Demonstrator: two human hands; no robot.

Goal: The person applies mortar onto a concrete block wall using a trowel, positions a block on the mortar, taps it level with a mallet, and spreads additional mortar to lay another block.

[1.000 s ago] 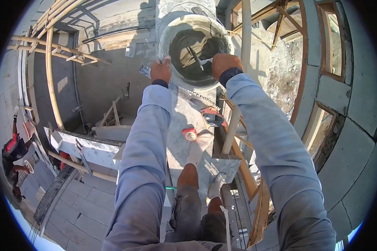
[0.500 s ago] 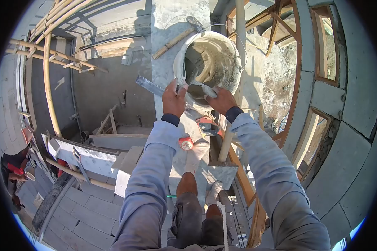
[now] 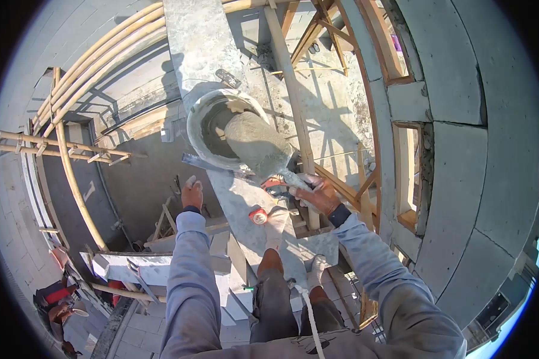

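Observation:
My right hand is wrapped round the handle of a trowel, whose blade bears a heap of wet grey mortar. The loaded blade is over the near right rim of a round bucket with more mortar inside. Left of the bucket's near side, my left hand is raised with nothing in it, its fingers partly bent and apart. A flat metal blade lies at the bucket's near edge, close to my left hand. A red tape measure rests on the plank by my foot.
I stand on a narrow grey plank high up. A red-handled saw lies partly hidden under the trowel. Bamboo poles stand at left, a block wall with window openings at right. A co-worker is below at lower left.
My right hand has lifted mortar out of the bucket on the trowel. My left hand has come off the bucket's near side and moved left. The view has turned, and the bucket appears further left.

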